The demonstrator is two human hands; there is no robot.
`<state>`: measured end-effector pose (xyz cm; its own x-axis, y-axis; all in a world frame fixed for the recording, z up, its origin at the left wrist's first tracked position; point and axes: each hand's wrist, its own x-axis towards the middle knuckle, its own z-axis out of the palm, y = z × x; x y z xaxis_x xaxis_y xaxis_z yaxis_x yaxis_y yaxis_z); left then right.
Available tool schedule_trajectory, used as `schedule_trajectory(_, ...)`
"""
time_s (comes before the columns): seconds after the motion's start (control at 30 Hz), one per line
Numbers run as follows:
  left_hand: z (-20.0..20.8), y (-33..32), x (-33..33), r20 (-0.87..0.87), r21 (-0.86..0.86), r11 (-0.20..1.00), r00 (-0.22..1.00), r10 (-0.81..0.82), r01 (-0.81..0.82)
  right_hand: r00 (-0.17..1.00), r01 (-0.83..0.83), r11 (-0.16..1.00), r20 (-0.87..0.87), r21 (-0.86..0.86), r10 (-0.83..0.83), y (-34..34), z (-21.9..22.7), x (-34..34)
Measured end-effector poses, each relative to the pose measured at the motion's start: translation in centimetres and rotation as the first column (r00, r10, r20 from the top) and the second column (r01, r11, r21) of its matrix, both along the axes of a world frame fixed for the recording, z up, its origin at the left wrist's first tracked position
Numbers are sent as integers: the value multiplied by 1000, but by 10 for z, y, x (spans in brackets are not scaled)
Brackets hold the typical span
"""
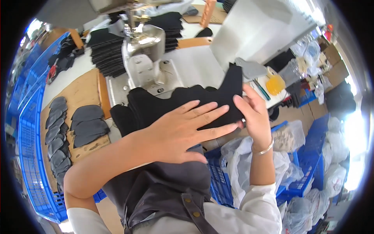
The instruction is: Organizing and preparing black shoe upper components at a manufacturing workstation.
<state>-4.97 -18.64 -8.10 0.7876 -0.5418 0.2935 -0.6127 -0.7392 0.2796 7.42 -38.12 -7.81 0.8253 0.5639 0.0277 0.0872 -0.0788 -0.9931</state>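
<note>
A stack of black cut fabric pieces (163, 105) with scalloped edges lies in front of a sewing machine (145, 48). My left hand (183, 130) rests on top of the pieces, its fingers outstretched and pointing right. At their right end my right hand (255, 111) pinches the edge between thumb and fingers; a bracelet circles that wrist. How many layers the right fingers hold is hidden. Just behind the pieces stands the machine's shiny metal post, under its needle area.
Behind the post are piles of black pieces (107, 52). Dark grey rounded pieces (90, 124) overlap on a brown board (83, 90) at left, beside a blue crate (33, 156). At right sit a yellow round object (275, 85), a teal pen-like tool (261, 90) and plastic bags (249, 156) in blue crates.
</note>
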Motion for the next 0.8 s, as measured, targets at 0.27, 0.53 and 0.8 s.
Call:
schedule_trajectory(0.27, 33, 18, -85, 641, 40, 825, 647, 412, -564, 957, -271, 905, -9, 327, 289, 11, 27, -57)
schedule_trajectory(0.53, 74, 162, -125, 738, -44, 447, 272, 617, -894, 843, -506, 861, 187, -45, 505, 23, 1, -50)
schedule_trajectory(0.8, 91, 196, 41, 310, 173, 490, 519, 796, -854, 762, -553, 813, 282, -183, 582, 22, 8, -58)
